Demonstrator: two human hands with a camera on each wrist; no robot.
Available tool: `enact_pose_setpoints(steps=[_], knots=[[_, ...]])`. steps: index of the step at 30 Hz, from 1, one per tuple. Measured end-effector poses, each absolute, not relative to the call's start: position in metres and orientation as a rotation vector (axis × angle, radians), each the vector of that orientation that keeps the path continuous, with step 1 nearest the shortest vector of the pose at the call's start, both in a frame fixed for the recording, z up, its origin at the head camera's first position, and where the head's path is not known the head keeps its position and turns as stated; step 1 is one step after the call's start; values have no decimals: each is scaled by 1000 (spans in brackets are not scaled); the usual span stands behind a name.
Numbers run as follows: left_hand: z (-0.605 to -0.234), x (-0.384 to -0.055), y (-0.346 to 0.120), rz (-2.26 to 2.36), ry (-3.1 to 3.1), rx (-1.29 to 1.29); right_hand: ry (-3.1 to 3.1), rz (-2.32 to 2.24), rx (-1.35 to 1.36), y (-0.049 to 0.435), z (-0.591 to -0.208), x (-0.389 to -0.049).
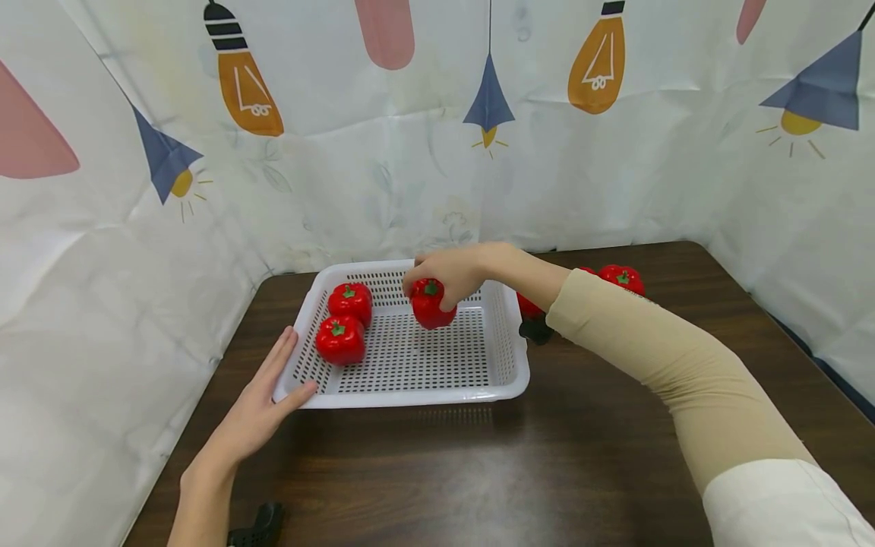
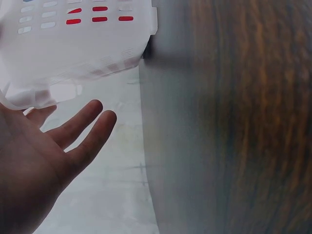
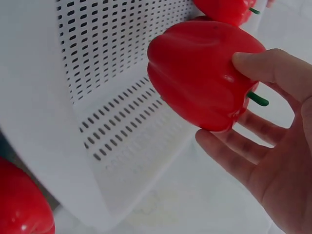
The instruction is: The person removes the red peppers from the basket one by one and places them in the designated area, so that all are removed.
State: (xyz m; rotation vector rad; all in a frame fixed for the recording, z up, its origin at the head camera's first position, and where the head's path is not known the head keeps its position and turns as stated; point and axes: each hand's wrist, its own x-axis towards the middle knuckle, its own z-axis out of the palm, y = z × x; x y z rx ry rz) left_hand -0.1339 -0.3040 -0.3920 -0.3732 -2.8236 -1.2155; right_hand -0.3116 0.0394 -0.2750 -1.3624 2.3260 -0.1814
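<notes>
My right hand (image 1: 459,270) grips a red bell pepper (image 1: 431,308) with a green stem, over the white perforated basket (image 1: 410,396). In the right wrist view the thumb and fingers span the stem end of this held pepper (image 3: 200,73), and the basket floor shows behind it. Two more red bell peppers (image 1: 340,339) sit inside the basket at its left side, one behind the other. With fingers straight and spread, my left hand (image 1: 256,414) rests along the basket's left rim. From the left wrist, the open palm (image 2: 44,156) lies beside the basket wall (image 2: 73,53).
To the right of the basket, more red peppers (image 1: 622,279) lie on the dark wooden table (image 1: 581,456), partly hidden by the right forearm. A black object (image 1: 535,330) is near the basket's right edge, another (image 1: 258,526) near the left wrist. A patterned white curtain (image 1: 410,175) hangs behind.
</notes>
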Motion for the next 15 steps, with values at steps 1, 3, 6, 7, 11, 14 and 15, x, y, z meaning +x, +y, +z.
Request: enact_pose_setpoints(steps=[1,3,6,7,11,14,15], knots=[[-392,-134,-304,-1215,-2822,-374,2331,-199,-1365,41,-274,-311],[-391,-134,-304,-1214,-2822,-373,2340,-230,-1370,45,-271,-311],[-391,-134,-304,-1210,-2825,-366,2353,-274,-1366,52,-268,-309],[-392,-134,-304,-1208,-2826,-364,2359,-285,-1364,54,-266,-308],[-392,-134,-305,-1204,-2828,-362,2379,-327,-1352,65,-260,-305],[-393,-134,-305,-1207,-2825,-367,2391,-351,-1345,73,-257,-303],[-393,-134,-305,-1211,-2824,-368,2398,-356,-1344,76,-256,-302]])
